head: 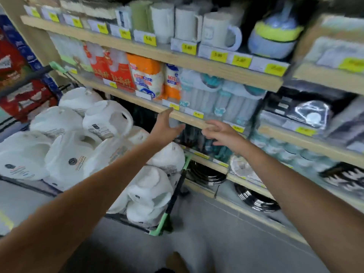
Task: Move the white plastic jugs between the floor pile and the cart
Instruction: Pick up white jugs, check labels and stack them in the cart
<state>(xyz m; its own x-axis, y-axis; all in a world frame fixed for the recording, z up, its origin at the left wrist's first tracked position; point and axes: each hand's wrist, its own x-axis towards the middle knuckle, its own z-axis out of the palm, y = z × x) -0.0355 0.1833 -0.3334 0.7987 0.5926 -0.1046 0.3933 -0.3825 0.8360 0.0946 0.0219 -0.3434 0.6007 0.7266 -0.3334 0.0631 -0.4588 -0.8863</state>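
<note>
**Both hands empty at the shelf front**

Wooden store shelves (177, 115) fill the background, price tags along the edges. White plastic jugs (82, 142) are piled in the green-framed cart (173, 203) at my left. My left hand (167, 127) and right hand (222, 133) reach toward the shelf edge, each grip released, fingers spread, holding nothing.

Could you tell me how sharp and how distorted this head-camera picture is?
Head view: motion blur throughout, price tags unreadable; wide-angle bending tilts the shelves; lighting even, no strong glare; both hands, left and right, soft-edged; jugs clearest, though their labels are smeared.
</note>
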